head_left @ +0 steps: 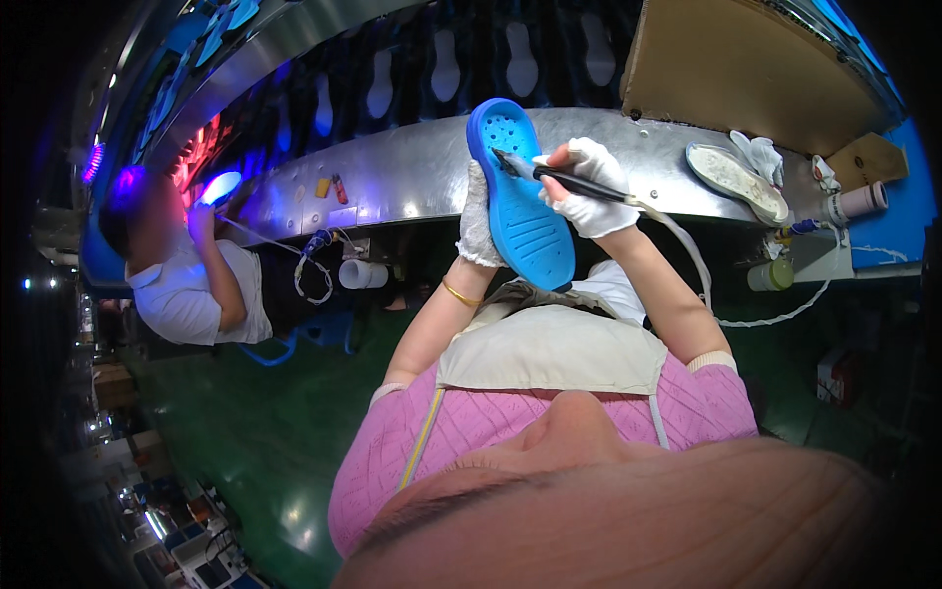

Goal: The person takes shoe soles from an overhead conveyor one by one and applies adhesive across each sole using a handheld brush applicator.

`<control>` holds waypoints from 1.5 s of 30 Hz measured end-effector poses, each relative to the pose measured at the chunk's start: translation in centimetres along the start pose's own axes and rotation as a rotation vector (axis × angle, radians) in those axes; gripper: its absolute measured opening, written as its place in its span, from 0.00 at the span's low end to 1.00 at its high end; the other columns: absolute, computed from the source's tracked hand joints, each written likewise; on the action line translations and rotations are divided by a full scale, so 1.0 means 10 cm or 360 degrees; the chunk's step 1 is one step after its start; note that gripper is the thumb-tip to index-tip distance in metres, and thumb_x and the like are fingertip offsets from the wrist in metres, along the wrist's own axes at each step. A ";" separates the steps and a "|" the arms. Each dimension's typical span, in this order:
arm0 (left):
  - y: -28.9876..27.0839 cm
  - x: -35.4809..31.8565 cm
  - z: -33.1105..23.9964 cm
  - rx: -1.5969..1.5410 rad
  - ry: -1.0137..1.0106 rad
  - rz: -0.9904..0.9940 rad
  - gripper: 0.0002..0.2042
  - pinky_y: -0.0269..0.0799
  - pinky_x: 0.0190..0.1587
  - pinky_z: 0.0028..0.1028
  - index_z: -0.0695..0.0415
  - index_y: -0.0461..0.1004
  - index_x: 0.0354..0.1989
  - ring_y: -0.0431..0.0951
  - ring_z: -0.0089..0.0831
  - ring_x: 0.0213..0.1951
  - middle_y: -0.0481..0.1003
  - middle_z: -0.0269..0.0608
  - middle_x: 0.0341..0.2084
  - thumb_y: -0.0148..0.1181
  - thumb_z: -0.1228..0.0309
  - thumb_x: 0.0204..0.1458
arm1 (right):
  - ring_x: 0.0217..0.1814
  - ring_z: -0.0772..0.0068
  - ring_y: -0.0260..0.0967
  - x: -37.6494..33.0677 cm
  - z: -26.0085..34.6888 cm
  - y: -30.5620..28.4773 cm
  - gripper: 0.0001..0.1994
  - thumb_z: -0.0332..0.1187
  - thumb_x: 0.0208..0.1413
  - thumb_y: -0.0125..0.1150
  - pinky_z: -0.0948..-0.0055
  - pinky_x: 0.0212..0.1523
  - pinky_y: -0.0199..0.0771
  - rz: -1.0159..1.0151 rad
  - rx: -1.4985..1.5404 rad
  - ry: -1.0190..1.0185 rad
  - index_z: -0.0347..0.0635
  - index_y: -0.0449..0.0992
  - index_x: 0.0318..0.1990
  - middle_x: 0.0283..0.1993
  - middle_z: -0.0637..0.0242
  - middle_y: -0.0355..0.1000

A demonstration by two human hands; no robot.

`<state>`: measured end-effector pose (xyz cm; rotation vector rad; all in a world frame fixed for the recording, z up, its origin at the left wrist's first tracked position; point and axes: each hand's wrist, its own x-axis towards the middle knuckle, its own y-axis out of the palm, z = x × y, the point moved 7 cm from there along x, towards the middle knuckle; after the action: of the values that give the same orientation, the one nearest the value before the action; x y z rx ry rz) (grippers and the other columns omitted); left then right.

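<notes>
A blue shoe sole point(531, 228), perforated at its far end and ridged toward me, is held up over the near edge of the metal bench. My left hand point(478, 226), in a pale glove, grips it along its left side. Gloved with the fingertips bare, my right hand point(601, 169) is closed around a black-handled brush point(579, 185). The brush's dark tip lies at the sole's upper part, below the holes. From the handle's back end a pale hose point(690, 250) runs down to the right.
Soles lie in a dark row point(446, 67) beyond the metal bench point(402, 172). On the right are a cardboard box point(746, 69), a dirty whitish sole-shaped tray point(731, 177) and a yellow-green jar point(771, 276). A co-worker point(186, 285) sits at left, holding a glowing pale sole point(222, 187).
</notes>
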<state>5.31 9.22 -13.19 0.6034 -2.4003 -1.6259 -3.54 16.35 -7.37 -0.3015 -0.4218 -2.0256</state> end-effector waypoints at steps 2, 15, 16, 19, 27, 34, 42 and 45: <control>-0.11 0.08 -0.04 0.0043 0.0075 -0.0074 0.33 0.69 0.53 0.37 0.56 0.60 0.57 0.70 0.38 0.48 0.68 0.46 0.50 0.49 0.43 0.52 | 0.28 0.78 0.69 -0.02 -0.04 0.09 0.12 0.18 0.46 0.60 0.81 0.31 0.71 0.0056 -0.0155 -0.0192 0.39 0.67 0.38 0.33 0.65 0.68; -0.18 0.18 -0.36 0.0058 0.0178 0.0002 0.35 0.69 0.52 0.42 0.54 0.60 0.58 0.72 0.43 0.48 0.69 0.48 0.49 0.42 0.37 0.51 | 0.32 0.73 0.70 -0.20 -0.10 0.23 0.10 0.22 0.44 0.63 0.77 0.37 0.71 0.0326 -0.0273 0.0199 0.39 0.72 0.35 0.30 0.63 0.71; -0.17 0.20 -0.38 0.0006 0.0157 0.0070 0.35 0.69 0.52 0.42 0.54 0.61 0.58 0.72 0.43 0.48 0.69 0.48 0.49 0.43 0.38 0.51 | 0.32 0.75 0.69 -0.21 -0.19 0.16 0.10 0.22 0.44 0.63 0.77 0.37 0.70 0.0215 -0.0139 0.0376 0.39 0.72 0.35 0.30 0.64 0.71; -0.19 0.25 -0.44 0.0022 0.0158 0.0045 0.35 0.68 0.52 0.44 0.54 0.61 0.57 0.72 0.44 0.48 0.70 0.48 0.49 0.45 0.38 0.50 | 0.30 0.78 0.69 -0.24 0.05 0.30 0.10 0.22 0.43 0.63 0.78 0.34 0.71 0.0362 -0.0612 -0.0077 0.40 0.73 0.35 0.28 0.66 0.71; 0.08 0.04 -0.37 -0.0178 0.0140 0.0173 0.41 0.64 0.56 0.44 0.56 0.56 0.61 0.67 0.43 0.52 0.64 0.49 0.54 0.42 0.34 0.47 | 0.30 0.79 0.71 -0.09 -0.06 -0.08 0.08 0.27 0.52 0.60 0.80 0.34 0.72 0.0158 -0.0028 0.0483 0.37 0.69 0.37 0.33 0.64 0.71; 0.06 0.12 -0.27 0.0424 0.0243 -0.0156 0.42 0.62 0.58 0.41 0.56 0.53 0.62 0.65 0.42 0.55 0.61 0.48 0.56 0.40 0.33 0.48 | 0.29 0.76 0.69 -0.23 0.09 0.14 0.06 0.21 0.50 0.58 0.76 0.33 0.71 0.0195 -0.0111 -0.0138 0.37 0.68 0.35 0.32 0.63 0.69; 0.33 0.15 -0.40 0.0168 0.0388 0.0232 0.44 0.61 0.59 0.44 0.56 0.52 0.64 0.63 0.45 0.57 0.59 0.52 0.59 0.42 0.33 0.47 | 0.28 0.80 0.69 -0.29 -0.15 0.05 0.04 0.22 0.51 0.58 0.79 0.32 0.71 0.0060 0.0044 0.0194 0.35 0.71 0.34 0.28 0.64 0.72; 0.30 0.14 -0.42 0.0144 0.0363 0.0185 0.43 0.59 0.60 0.45 0.55 0.52 0.64 0.64 0.45 0.56 0.60 0.52 0.58 0.42 0.33 0.47 | 0.28 0.80 0.69 -0.31 -0.05 0.27 0.04 0.24 0.51 0.59 0.79 0.34 0.70 0.0319 -0.0143 0.0086 0.36 0.71 0.34 0.31 0.65 0.72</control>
<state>4.89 6.06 -8.88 0.6150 -2.3049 -1.3312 0.25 17.48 -8.57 -0.3301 -0.2563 -1.8545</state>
